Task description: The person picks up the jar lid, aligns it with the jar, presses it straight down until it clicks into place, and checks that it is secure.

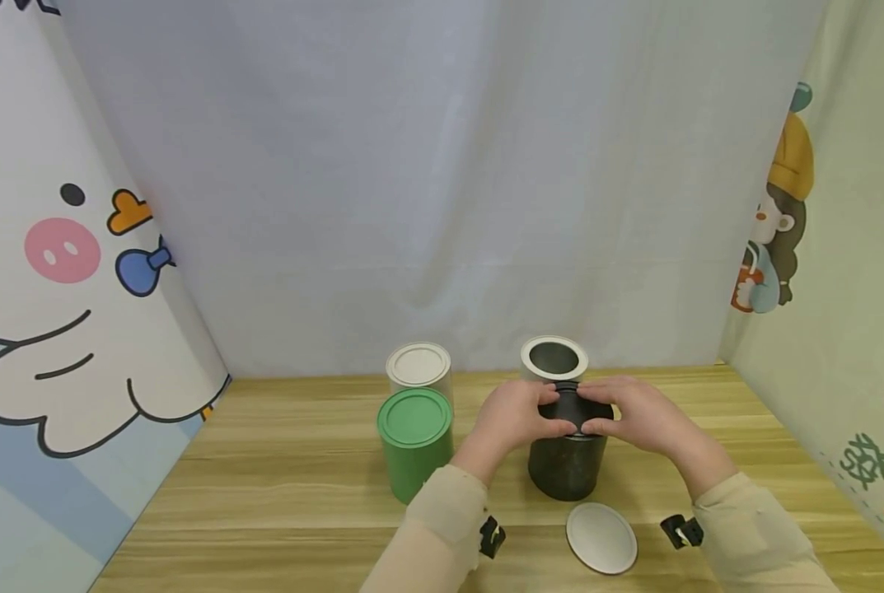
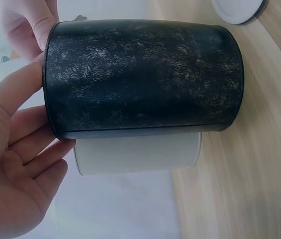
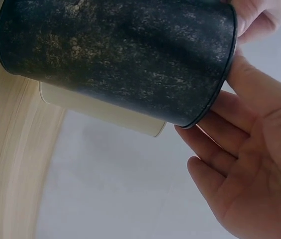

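Observation:
A black can [image 1: 566, 469] with a scuffed, mottled side stands upright on the wooden table. My left hand [image 1: 510, 417] and right hand [image 1: 643, 416] grip the rim of its black lid [image 1: 577, 406] from opposite sides. Both thumbs come together at the front edge, while the fingers reach round the back. In the left wrist view, the left thumb and fingertips [image 2: 53, 172] lie along the can's top end. The right wrist view shows the right hand [image 3: 264, 164] at the same end, lower fingers loosely bent. A white lid [image 1: 601, 538] lies flat in front of the can.
Directly behind the black can stands a white can [image 1: 554, 376] with its top uncovered and a dark inside. To the left are a green can [image 1: 415, 465] with a green lid and a lidded white can [image 1: 419, 365] behind it. A pale curtain [image 1: 449, 181] hangs at the table's back edge.

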### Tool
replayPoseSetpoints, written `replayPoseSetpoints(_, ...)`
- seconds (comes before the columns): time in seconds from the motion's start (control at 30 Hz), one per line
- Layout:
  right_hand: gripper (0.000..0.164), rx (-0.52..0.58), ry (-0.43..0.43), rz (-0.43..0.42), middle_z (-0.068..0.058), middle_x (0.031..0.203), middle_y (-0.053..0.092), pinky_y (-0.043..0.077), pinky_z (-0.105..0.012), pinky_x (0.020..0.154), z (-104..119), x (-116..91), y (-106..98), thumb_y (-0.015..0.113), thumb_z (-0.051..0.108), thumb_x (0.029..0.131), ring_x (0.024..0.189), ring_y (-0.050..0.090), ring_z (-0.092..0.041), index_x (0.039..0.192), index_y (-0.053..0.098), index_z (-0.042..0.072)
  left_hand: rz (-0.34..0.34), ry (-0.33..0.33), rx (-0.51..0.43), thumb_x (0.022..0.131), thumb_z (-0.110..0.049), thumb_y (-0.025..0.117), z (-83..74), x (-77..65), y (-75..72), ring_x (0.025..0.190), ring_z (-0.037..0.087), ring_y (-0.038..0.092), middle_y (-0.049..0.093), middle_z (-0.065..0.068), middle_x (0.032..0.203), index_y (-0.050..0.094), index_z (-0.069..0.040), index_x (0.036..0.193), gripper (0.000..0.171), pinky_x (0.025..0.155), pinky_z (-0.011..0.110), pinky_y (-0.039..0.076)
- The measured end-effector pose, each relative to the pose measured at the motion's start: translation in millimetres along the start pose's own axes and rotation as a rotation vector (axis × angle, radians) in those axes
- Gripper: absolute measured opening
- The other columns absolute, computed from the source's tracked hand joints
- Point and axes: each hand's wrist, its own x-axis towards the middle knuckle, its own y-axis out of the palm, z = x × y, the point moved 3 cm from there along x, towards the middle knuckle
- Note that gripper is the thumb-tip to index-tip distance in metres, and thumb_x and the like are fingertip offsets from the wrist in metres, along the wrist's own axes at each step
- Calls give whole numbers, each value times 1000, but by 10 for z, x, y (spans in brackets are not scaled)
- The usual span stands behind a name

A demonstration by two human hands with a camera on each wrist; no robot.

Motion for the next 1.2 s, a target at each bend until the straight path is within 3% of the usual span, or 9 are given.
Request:
replayPoseSetpoints(0.23,49,-54,-3,19,-23,122,65,48,-55,96,58,6,-5,79,24,85,115,58,-43,121,67,-8,24,-56,-6,83,-49,78,-31,4,-24,116,16,62,64,-7,130,72,-21,124,50,94,27,50)
replayPoseSetpoints(0.4,49,-43,11,15,-24,123,64,47,-56,96,61,-12,-9,78,22,86,116,57,-44,122,66,-7,16,-44,-18,84,-48,77,-36,-4,-28,115,16,63,65,-6,129,72,-20,124,49,93,26,50)
replayPoseSetpoints(0.77,50,20,17,-14,-24,126,62,46,-58,96,21,-69,12,77,22,87,117,56,-45,126,64,-6,-120,75,-89,87,-40,76,12,-87,48,107,15,65,70,0,121,69,-13,127,49,90,25,51)
replayPoseSetpoints(0.9,49,34,21,-35,-24,127,62,46,-59,96,0,-94,39,77,20,88,117,56,-45,127,64,-6,-163,111,-89,89,-38,74,19,-108,84,113,16,63,68,3,124,69,-10,127,47,96,26,49)
replayPoseSetpoints(1.2,46,51,-15,-104,-23,126,63,45,-60,96,-35,-124,94,76,18,88,116,57,-44,126,65,-5,-248,127,-93,92,-34,70,17,-175,139,122,21,58,64,7,130,69,-8,125,42,105,31,43)
